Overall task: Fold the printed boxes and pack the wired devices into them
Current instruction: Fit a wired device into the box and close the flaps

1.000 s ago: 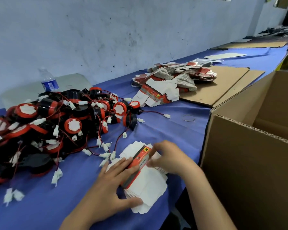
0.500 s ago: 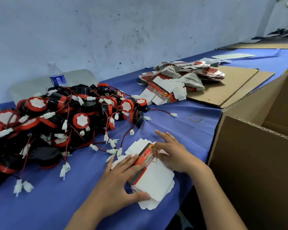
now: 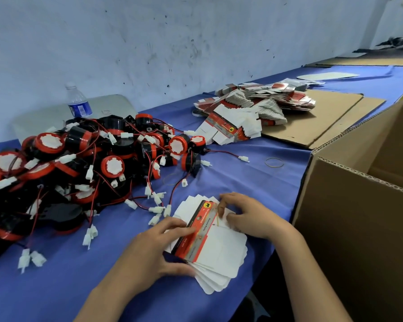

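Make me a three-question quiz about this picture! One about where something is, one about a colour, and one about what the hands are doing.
1. Where is the water bottle?
A. behind the pile of devices, near the wall
B. inside the carton
C. on the flat cardboard

2. What colour is the table cloth?
A. green
B. blue
C. yellow

3. What is the right hand doing?
A. lifting a device
B. resting inside the carton
C. pinching a rubber band on the stack of flat boxes

Answers:
1 A, it stands by the wall beyond the pile.
2 B, blue shows all round the pile.
3 C, its fingertips pinch the thin band while the left hand holds the stack down.
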Tool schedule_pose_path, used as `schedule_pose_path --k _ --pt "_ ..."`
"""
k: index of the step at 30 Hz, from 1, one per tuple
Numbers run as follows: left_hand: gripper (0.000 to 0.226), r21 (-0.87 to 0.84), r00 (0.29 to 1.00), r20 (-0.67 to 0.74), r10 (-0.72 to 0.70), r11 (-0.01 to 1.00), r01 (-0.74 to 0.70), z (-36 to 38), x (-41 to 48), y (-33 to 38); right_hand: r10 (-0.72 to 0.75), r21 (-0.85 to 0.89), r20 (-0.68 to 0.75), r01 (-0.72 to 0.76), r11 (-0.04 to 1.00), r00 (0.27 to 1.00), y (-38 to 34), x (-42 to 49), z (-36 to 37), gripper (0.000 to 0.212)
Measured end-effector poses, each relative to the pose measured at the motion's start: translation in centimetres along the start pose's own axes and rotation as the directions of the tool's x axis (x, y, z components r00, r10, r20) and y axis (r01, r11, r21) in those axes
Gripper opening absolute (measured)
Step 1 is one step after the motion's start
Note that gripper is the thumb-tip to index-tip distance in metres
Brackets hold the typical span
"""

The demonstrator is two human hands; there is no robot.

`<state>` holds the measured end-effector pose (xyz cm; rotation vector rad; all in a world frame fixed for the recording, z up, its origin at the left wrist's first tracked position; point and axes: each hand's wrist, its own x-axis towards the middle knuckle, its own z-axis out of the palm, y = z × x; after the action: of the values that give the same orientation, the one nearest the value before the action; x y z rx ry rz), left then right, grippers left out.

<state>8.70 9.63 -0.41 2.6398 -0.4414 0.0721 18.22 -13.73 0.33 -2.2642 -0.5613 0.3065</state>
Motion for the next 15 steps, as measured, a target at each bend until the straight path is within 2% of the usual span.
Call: schedule_pose_path --k 3,6,8,10,11,13,14,15 --pt "0.063 -0.063 0.998 -0.051 0.028 0.998 -0.031 -0.5 0.2 -0.2 -0.008 -0.007 -0.028 0.008 1.0 1.0 0.1 0.0 0.1 0.005" --pt "0.059 -0.058 0.99 -0.117 0.076 0.995 -0.083 -0.6 0.1 0.0 -0.032 -0.106 -0.045 0.027 0.994 0.998 -0.1 0.3 0.6 0.027" --pt "0.053 0.012 0.981 -0.144 0.131 0.991 -0.131 -0.6 -0.1 0.7 -0.021 -0.15 -0.054 0.012 0.989 0.998 -0.4 0.3 0.9 0.034" --pt "0.035 0.118 0.967 -0.159 0.197 0.977 -0.179 -0.5 -0.4 1.3 0.001 -0.126 -0.068 -0.01 0.992 0.998 -0.6 0.4 0.9 0.031" --pt "0.037 0.156 0.964 -0.169 0.206 0.971 -0.181 -0.3 -0.3 1.3 0.011 -0.099 -0.072 -0.018 0.995 0.997 -0.6 0.4 0.8 0.029" --pt "0.059 0.211 0.964 -0.205 0.169 0.969 -0.125 -0.2 -0.2 1.4 0.024 -0.053 -0.073 -0.028 0.998 0.997 -0.8 0.3 0.7 0.025" --pt "0.058 0.271 0.943 -0.266 0.202 0.954 -0.128 -0.2 -0.1 1.3 0.031 -0.036 -0.07 -0.034 0.999 0.997 -1.0 0.3 0.6 0.026" --pt "0.045 0.32 0.912 -0.318 0.261 0.934 -0.156 -0.1 0.0 1.2 0.044 -0.017 -0.07 -0.045 0.999 0.997 -1.1 0.2 0.5 0.028"
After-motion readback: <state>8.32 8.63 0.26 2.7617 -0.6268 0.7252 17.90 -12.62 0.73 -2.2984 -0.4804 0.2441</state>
